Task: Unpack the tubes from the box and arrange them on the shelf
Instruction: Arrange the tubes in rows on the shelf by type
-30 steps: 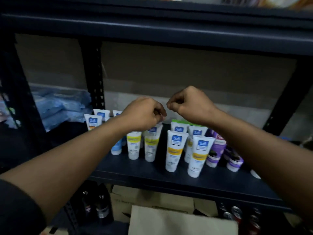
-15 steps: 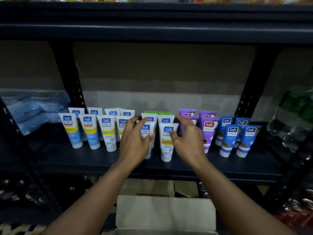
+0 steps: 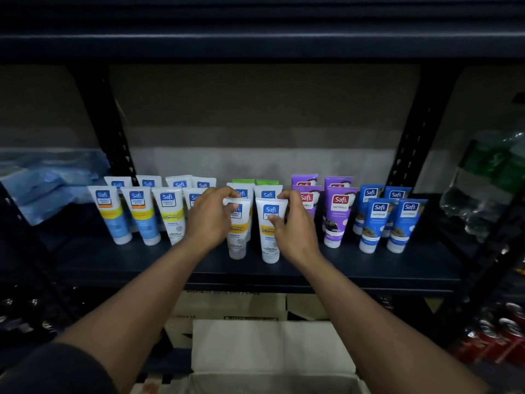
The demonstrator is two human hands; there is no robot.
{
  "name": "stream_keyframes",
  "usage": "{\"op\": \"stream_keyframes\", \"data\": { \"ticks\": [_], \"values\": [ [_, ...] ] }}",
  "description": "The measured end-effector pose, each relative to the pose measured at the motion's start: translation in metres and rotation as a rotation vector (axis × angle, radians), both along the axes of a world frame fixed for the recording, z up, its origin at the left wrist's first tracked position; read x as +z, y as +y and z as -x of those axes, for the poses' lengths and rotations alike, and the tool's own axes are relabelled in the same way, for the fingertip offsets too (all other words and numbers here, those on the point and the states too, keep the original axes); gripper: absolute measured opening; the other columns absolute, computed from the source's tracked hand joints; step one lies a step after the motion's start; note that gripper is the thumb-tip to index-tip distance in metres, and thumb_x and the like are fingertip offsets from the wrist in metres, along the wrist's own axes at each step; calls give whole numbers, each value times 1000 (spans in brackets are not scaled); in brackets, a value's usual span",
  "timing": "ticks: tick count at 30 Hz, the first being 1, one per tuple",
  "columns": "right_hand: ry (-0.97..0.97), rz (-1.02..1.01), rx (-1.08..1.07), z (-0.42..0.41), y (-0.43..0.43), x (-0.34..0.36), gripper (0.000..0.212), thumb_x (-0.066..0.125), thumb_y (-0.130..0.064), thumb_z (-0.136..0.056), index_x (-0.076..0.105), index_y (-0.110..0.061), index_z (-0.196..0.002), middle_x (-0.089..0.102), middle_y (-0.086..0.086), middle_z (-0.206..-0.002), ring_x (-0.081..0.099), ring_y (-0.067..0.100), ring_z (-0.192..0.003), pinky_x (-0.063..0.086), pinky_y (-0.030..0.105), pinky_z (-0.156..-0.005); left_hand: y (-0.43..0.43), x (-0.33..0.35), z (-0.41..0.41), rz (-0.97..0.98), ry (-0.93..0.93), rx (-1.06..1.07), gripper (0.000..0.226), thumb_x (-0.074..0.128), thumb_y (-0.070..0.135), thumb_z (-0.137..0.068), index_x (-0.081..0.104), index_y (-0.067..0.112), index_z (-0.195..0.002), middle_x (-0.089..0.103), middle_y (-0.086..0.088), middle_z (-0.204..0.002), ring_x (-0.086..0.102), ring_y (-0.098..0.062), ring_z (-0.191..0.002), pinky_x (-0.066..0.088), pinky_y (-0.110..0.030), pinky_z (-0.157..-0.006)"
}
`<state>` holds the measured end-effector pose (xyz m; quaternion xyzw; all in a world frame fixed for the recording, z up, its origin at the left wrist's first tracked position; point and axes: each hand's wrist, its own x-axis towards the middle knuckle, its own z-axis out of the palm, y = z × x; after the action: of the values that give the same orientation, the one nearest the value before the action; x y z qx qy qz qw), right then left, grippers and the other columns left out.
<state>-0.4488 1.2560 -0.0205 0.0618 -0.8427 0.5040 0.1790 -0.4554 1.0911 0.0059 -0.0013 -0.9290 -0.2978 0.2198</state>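
Several Safi tubes stand cap-down in rows on the dark shelf [image 3: 255, 270]. At the front middle are two white tubes with yellow bands. My left hand [image 3: 208, 220] grips the left white tube [image 3: 238, 237] near its top. My right hand [image 3: 294, 226] holds the right white tube [image 3: 269, 243], thumb on its front and fingers at its upper edge. Blue-and-white tubes [image 3: 139, 214] stand to the left, purple tubes [image 3: 338, 214] and blue tubes [image 3: 377, 223] to the right. The open cardboard box [image 3: 272, 351] sits below the shelf; its inside is hidden.
Blue plastic packs [image 3: 45, 183] lie on the shelf at the far left. Black perforated uprights [image 3: 113, 132] frame the bay. Bottled water [image 3: 483, 191] stands at the right, red cans [image 3: 500, 339] lower right. An upper shelf [image 3: 255, 44] hangs overhead.
My hands dropped from raised fists to the front middle tubes and closed on them. The camera pulled back, so the purple and blue tubes at the right came into view.
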Motion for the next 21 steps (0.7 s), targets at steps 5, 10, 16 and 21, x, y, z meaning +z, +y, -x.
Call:
{"op": "stream_keyframes", "data": {
  "ticks": [5,10,16,21],
  "values": [
    [-41,-161,69,4,15,14,37,64,-5,-90,59,-18,-125,69,2,-115,63,5,-86,52,15,-68,3,9,9,-4,-61,-4,12,63,24,-90,66,28,-101,67,-6,-101,60,-25,-97,42,-30,-76],
    [-70,-392,111,10,19,34,34,68,-14,-88,64,-11,-121,68,5,-117,64,22,-106,55,36,-87,-2,20,14,181,-116,-29,21,65,30,-89,67,29,-109,66,-2,-115,55,-24,-112,46,-35,-87],
    [-41,-671,174,17,14,60,36,66,-15,-89,64,-16,-124,64,9,-126,58,27,-116,50,36,-91,1,42,17,445,-152,-145,27,68,22,-85,69,31,-111,67,3,-114,60,-19,-105,52,-36,-84],
    [-16,-780,182,17,12,67,25,62,-6,-86,71,-13,-108,68,11,-110,61,29,-100,47,31,-73,0,41,25,498,-187,-170,28,69,22,-84,69,32,-110,65,0,-115,58,-20,-104,51,-36,-84]
  ]
}}
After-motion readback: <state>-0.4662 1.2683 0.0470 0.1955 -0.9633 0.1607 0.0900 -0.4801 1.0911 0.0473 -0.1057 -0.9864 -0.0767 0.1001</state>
